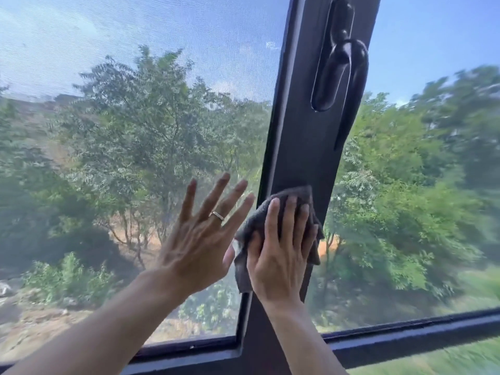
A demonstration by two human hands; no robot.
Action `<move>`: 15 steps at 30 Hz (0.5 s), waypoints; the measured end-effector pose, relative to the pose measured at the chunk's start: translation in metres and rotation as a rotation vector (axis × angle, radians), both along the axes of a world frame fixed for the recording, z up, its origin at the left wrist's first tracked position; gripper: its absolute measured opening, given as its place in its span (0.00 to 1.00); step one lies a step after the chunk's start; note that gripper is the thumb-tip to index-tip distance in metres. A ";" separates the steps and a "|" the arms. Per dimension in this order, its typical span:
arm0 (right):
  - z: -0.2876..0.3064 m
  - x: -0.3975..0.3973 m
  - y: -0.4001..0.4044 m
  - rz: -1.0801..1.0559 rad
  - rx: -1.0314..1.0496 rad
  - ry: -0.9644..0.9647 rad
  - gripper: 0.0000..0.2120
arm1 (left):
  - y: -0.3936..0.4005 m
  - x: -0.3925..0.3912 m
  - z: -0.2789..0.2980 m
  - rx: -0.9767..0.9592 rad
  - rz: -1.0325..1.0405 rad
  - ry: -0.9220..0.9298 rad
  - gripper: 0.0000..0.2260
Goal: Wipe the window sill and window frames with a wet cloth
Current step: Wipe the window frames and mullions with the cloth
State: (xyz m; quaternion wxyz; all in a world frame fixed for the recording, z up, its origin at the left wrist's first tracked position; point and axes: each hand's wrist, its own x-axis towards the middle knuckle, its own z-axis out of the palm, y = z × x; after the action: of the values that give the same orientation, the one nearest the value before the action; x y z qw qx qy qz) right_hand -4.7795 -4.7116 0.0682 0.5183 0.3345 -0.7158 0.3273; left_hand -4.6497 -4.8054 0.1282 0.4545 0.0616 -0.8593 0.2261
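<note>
Wiping the dark upright frame between mesh screen and pane: keep the right hand flat, pressing the grey cloth in long strokes toward the handle, left hand splayed, bracing, empty.

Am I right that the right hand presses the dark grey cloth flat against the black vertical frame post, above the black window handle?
Not quite. In the head view the right hand does press the dark grey cloth flat against the black vertical frame post, but below the black window handle, not above it.
</note>
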 end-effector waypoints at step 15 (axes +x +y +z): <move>0.057 0.007 -0.026 -0.117 -0.224 -0.112 0.32 | -0.031 -0.004 0.070 -0.077 -0.066 0.053 0.37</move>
State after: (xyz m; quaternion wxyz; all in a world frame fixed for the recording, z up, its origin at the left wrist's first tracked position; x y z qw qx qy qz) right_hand -4.7730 -4.7381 0.1250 0.5299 0.2133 -0.7209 0.3925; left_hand -4.6534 -4.8364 0.1982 0.4864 0.0216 -0.8392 0.2423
